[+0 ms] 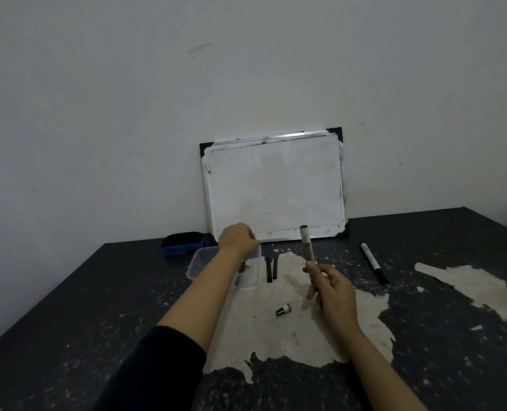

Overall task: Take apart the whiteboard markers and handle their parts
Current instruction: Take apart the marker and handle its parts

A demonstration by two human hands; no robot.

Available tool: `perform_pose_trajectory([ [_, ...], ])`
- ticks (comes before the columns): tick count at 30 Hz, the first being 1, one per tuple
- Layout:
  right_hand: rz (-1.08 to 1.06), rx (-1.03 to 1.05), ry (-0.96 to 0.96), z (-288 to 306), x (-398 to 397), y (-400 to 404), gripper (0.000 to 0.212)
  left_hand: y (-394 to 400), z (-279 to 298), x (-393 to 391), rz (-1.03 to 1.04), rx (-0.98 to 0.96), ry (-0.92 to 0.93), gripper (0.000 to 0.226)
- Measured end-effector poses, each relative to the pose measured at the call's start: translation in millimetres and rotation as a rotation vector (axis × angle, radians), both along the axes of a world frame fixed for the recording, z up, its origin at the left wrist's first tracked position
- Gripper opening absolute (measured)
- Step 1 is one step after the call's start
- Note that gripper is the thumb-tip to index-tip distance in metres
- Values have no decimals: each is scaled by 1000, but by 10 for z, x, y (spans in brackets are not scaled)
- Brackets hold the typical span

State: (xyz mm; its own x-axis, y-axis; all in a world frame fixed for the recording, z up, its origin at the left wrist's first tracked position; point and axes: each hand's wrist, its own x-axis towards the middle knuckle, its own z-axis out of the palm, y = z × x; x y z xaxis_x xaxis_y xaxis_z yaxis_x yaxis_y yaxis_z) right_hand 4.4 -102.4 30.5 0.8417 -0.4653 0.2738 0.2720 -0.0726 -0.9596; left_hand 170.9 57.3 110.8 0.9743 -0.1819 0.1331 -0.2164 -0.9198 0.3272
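Right hand [334,295]: fingers pinch lower end of marker barrel [307,243], barrel upright, open end up. Left hand [237,239] over clear tub [197,262], fingers curled; hold cannot tell. Two black ink cores [271,269] on desk [68,307] between hands. Nib holder [284,309] just left of right fingers. Whole marker [374,262] to their right. Whiteboard [274,185] behind.

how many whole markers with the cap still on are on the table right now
1. The capped marker lies on the table, right of the right hand. More could be hidden in the plastic container under the left hand.
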Motion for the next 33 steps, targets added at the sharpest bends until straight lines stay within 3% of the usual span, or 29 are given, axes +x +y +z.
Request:
perform_pose_trajectory([
  [4, -32, -24, -2, -36, 33, -49, 29, -144, -132, 19, -17, 121, -85, 38],
  [13, -18, -49, -16, -78, 87, -56, 32, -409, -378, 92, 39, 395, -13, 67],
  [21, -23, -48, -9, -95, 110, -68, 33, -560, -436, 71, 116, 496, -70, 62],
  [26, -6, -40, -13, -86, 107, -66, 34, -551, -435, 134, 166, 613, 4, 69],
  [33, -5, -22, 0, -92, 111, -63, 35, -597, -436, 173, 186, 566, 67, 68],
])
